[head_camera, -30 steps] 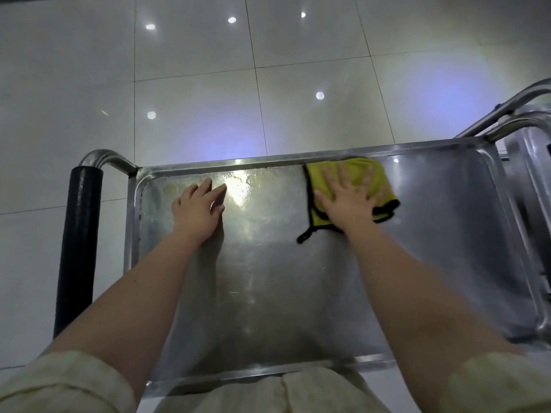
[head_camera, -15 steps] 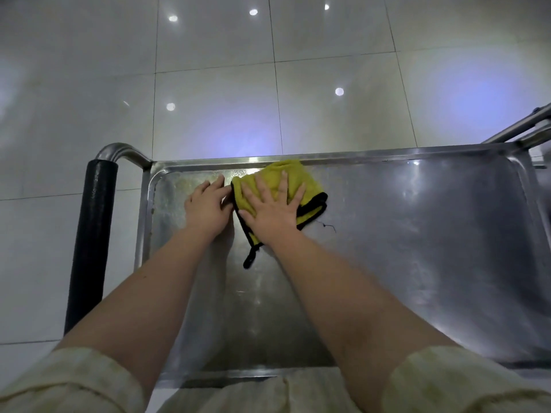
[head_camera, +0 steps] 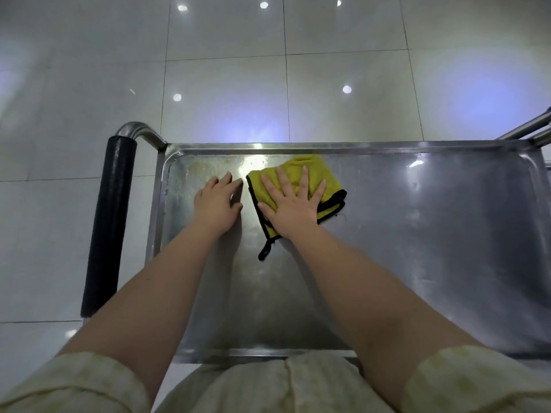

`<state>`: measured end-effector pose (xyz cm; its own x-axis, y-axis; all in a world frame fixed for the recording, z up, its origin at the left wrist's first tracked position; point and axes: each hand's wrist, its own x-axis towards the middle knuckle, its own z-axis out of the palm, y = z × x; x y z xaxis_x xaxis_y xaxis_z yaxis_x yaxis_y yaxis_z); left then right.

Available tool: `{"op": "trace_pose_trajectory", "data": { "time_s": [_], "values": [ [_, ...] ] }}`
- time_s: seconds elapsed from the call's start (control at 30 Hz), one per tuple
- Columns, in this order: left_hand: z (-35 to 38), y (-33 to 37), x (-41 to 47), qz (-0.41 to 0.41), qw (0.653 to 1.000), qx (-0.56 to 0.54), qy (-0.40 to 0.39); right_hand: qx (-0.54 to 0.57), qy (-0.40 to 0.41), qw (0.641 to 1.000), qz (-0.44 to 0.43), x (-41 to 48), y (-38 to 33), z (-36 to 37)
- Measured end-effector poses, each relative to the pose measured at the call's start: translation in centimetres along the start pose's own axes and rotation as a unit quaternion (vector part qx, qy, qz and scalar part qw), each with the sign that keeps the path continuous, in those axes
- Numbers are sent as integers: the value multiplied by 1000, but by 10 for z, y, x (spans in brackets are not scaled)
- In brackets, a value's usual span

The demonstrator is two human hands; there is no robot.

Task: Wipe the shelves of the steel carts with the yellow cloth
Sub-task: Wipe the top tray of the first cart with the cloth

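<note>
- Floor (head_camera: 226, 93): glossy pale tiles, spotted with light reflections;
- Shelf (head_camera: 417, 248): dull steel, raised rim, rounded corners;
- Handle (head_camera: 110, 228): black sleeve on a bent steel tube;
- Cloth (head_camera: 310, 168): yellow, black-edged, folded, on the shelf's far left part;
- Right hand (head_camera: 293, 204): spread flat on the cloth; left hand (head_camera: 217, 204): fingers together, flat on the steel just beside it.
</note>
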<state>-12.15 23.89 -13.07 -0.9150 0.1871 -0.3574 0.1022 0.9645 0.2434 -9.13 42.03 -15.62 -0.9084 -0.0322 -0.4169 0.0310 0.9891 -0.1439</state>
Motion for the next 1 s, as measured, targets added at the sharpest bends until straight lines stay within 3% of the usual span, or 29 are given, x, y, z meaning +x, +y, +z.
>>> {"op": "trace_pose_trajectory", "data": {
  "time_s": [0.3,0.63,0.83,1.0],
  "values": [
    [13,-3,-36,72,995,62,-31,26,13,999,37,-112,-9,53],
    [33,3,-63,124,989,76,1,30,-28,994,101,-243,-24,110],
    [33,7,-56,90,994,56,1,33,-51,993,103,-241,-24,106],
    [25,-5,-38,86,993,74,5,61,-30,989,133,-154,-6,64]
  ]
}}
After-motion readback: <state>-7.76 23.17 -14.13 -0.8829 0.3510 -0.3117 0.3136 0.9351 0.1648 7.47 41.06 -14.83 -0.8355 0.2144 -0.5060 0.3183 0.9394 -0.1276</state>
